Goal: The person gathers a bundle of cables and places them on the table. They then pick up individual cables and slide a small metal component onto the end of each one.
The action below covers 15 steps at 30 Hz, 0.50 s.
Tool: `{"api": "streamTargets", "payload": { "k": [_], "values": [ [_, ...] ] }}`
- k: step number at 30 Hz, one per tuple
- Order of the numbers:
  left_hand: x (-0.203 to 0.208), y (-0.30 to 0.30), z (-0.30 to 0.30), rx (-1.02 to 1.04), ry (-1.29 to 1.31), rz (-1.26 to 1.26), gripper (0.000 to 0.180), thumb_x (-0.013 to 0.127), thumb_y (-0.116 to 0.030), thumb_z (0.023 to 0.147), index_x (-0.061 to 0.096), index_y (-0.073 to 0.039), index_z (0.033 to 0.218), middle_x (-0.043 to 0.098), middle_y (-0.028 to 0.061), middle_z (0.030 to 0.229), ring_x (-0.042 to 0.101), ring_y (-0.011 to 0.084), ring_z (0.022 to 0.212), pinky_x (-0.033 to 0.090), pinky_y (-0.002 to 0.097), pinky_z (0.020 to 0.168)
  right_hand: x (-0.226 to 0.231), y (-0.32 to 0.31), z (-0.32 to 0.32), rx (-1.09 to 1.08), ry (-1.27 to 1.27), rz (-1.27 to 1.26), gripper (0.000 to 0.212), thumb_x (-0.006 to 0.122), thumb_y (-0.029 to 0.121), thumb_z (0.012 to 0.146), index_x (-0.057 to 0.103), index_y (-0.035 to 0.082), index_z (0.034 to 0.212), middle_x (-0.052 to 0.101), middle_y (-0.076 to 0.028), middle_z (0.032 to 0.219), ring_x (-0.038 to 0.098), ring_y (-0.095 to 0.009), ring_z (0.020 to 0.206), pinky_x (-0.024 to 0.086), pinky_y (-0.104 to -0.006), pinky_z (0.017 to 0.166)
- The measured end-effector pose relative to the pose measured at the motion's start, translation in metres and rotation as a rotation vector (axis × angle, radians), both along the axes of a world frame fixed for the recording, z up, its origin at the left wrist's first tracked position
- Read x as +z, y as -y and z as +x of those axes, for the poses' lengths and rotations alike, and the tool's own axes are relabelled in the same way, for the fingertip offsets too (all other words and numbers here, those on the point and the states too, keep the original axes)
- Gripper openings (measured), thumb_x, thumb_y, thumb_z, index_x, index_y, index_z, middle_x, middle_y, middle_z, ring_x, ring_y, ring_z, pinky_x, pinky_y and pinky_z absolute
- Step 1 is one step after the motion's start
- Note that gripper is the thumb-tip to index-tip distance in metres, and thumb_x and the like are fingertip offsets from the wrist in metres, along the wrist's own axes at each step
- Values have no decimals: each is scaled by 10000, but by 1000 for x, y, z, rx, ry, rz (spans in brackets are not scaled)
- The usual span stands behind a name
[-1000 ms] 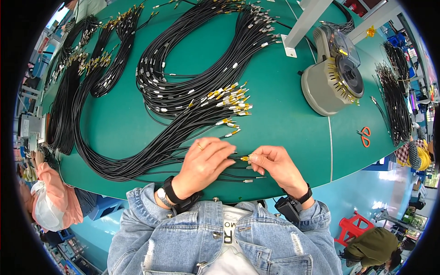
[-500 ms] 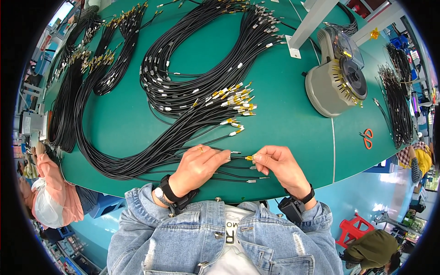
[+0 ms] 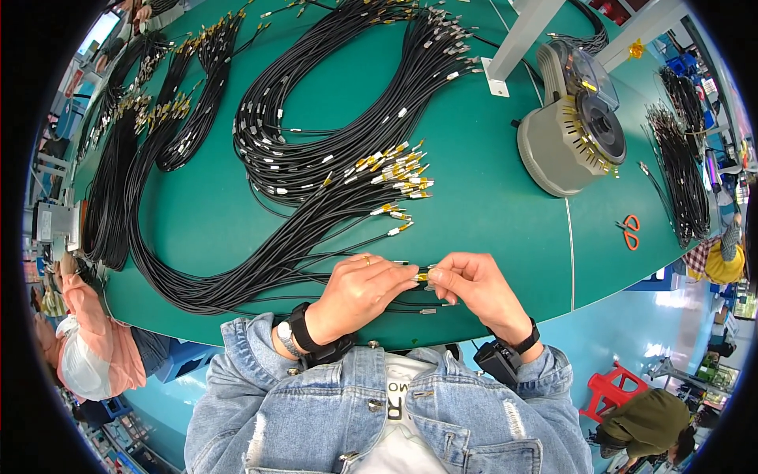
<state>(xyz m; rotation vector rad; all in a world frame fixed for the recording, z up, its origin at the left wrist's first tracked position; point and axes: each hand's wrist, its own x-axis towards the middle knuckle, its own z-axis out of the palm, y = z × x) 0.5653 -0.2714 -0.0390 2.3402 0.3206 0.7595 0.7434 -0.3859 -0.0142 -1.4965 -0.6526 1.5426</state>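
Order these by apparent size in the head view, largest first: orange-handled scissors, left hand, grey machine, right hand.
1. Grey machine
2. Left hand and right hand: too alike to rank
3. Orange-handled scissors

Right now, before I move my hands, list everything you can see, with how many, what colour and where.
Yellow-banded cable end: one, yellow, at the fingertips
Black cables: too many to count, black, table's left, middle and right
Table: one, green, under the cables
Tape dispenser: one, grey, right of middle
Scissors: one pair, orange-handled, right
Posts: two, grey, upper right
Stool: one, red, floor, lower right
Other people: several, pink and yellow clothing among them, around the edges
Rim clutter: uncountable, mixed, too small to tell
Jacket: one, blue denim, on you
Left hand: one, bare, left of the cable end
Right hand: one, bare, pinching the cable end
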Motion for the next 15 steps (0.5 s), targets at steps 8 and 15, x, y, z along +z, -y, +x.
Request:
{"api": "streamTargets", "payload": {
  "k": [8,15],
  "values": [
    [0,2,1,21,-47,-64,189,767,-82,711,692,-40,879,702,70,805,679,223,702,533,312,647,0,2,-5,-27,105,35,175,616,177,923,636,13,867,617,-3,707,530,-57,622,432,-200,583],
    [-2,1,0,-16,-57,-91,151,724,-136,778,687,-47,894,685,76,775,665,238,695,524,330,630,3,2,-2,-1,59,29,171,617,171,920,637,11,865,622,-13,703,535,-57,612,434,-197,572]
  ]
}}
